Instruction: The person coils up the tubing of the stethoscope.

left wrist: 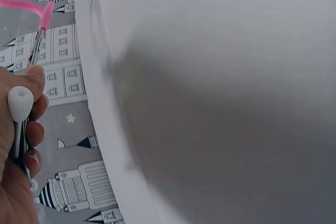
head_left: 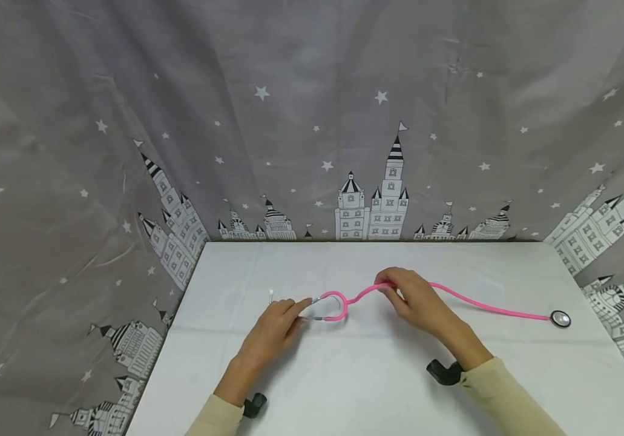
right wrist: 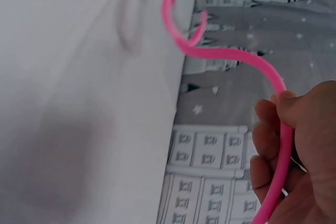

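A pink stethoscope (head_left: pixel 486 307) stretches across the white table between both hands. My left hand (head_left: pixel 273 330) grips its metal ear tubes (left wrist: pixel 35 51); a white ear tip (left wrist: pixel 21 103) pokes out past the fingers in the left wrist view. With thumb and fingers, my right hand (head_left: pixel 412 300) pinches the pink tubing (right wrist: pixel 286 145) partway along its length. Between the hands the tubing forks into a loop (head_left: pixel 346 306). To the right it runs on to the round chest piece (head_left: pixel 560 318), silver with a dark rim, near the table's right side.
The white table (head_left: pixel 344 381) backs onto a grey curtain (head_left: pixel 301 54) printed with castles and stars. Each wrist wears a black camera mount (head_left: pixel 445 372), close above the tabletop.
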`<move>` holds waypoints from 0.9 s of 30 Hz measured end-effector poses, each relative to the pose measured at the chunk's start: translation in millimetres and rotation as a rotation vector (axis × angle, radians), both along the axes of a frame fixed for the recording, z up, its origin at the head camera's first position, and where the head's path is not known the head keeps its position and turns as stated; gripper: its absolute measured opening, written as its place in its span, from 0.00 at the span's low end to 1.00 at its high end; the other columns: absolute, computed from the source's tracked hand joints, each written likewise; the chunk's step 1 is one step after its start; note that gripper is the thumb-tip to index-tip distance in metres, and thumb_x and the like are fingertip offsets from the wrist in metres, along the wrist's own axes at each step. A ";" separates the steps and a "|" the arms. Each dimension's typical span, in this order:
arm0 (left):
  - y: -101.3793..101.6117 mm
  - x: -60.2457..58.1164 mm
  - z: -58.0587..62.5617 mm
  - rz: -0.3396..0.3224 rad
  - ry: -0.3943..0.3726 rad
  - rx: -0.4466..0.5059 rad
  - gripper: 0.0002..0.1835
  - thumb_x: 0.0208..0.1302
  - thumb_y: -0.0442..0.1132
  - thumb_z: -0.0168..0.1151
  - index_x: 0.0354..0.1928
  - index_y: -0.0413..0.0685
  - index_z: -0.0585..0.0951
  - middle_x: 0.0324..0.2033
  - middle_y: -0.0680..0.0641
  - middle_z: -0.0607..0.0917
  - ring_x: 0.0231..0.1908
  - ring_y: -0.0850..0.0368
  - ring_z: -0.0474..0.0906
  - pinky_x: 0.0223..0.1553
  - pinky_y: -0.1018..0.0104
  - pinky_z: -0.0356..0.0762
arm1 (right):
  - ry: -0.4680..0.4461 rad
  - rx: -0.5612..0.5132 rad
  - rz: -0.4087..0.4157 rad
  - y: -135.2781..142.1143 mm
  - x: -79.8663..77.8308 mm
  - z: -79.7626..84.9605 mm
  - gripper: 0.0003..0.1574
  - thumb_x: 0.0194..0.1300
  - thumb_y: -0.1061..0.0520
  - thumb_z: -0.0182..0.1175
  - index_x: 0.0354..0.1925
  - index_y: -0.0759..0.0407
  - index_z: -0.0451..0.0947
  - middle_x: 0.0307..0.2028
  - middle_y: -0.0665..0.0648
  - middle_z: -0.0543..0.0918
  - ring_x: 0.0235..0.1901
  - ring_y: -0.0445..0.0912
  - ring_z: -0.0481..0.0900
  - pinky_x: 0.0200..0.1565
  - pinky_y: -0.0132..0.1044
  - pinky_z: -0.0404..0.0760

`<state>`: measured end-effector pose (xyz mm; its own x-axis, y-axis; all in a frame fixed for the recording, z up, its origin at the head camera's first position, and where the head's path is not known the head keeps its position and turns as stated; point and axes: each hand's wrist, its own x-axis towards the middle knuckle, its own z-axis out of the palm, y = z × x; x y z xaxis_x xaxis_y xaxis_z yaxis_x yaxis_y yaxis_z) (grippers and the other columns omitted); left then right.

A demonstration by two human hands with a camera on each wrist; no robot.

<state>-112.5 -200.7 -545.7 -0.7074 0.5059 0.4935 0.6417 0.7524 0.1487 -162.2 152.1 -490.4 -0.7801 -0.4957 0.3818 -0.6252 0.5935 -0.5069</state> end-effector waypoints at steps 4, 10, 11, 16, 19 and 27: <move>9.2 2.7 2.7 -0.033 -0.043 0.017 0.27 0.62 0.33 0.79 0.64 0.48 0.82 0.39 0.51 0.88 0.39 0.56 0.82 0.47 0.60 0.84 | -0.042 -0.011 0.039 -12.3 2.5 9.1 0.06 0.76 0.55 0.67 0.49 0.49 0.83 0.44 0.44 0.88 0.46 0.40 0.82 0.53 0.42 0.85; 27.5 6.8 1.6 -0.093 -0.110 0.029 0.21 0.64 0.34 0.78 0.57 0.47 0.83 0.41 0.51 0.90 0.40 0.58 0.83 0.47 0.62 0.84 | -0.070 0.031 0.096 -29.6 3.6 13.4 0.07 0.76 0.57 0.67 0.50 0.49 0.83 0.43 0.44 0.88 0.43 0.38 0.80 0.55 0.42 0.84; 30.7 7.9 1.3 -0.105 -0.117 0.030 0.19 0.65 0.34 0.78 0.56 0.47 0.83 0.40 0.52 0.90 0.40 0.59 0.82 0.47 0.62 0.84 | -0.071 0.044 0.107 -31.7 3.9 13.0 0.07 0.76 0.56 0.67 0.50 0.49 0.83 0.43 0.44 0.88 0.43 0.38 0.80 0.54 0.41 0.83; 44.1 12.3 3.0 -0.173 -0.125 0.029 0.17 0.65 0.37 0.78 0.52 0.47 0.82 0.37 0.55 0.88 0.37 0.62 0.80 0.45 0.66 0.82 | -0.094 0.109 0.164 -38.2 5.5 4.6 0.04 0.78 0.55 0.65 0.48 0.48 0.83 0.41 0.42 0.87 0.40 0.35 0.78 0.55 0.41 0.82; 51.5 13.5 5.2 -0.212 -0.127 0.031 0.17 0.66 0.38 0.78 0.52 0.46 0.82 0.39 0.54 0.89 0.38 0.62 0.81 0.48 0.65 0.84 | -0.127 0.125 0.185 -39.5 8.6 0.0 0.02 0.79 0.55 0.63 0.46 0.47 0.83 0.39 0.42 0.86 0.39 0.34 0.77 0.54 0.41 0.82; 63.2 16.5 13.0 -0.243 -0.156 0.028 0.17 0.70 0.42 0.74 0.54 0.49 0.80 0.43 0.53 0.91 0.43 0.62 0.86 0.52 0.64 0.84 | -0.201 0.099 0.233 -39.9 10.5 -11.2 0.03 0.80 0.53 0.62 0.45 0.47 0.83 0.36 0.42 0.83 0.38 0.35 0.74 0.46 0.34 0.78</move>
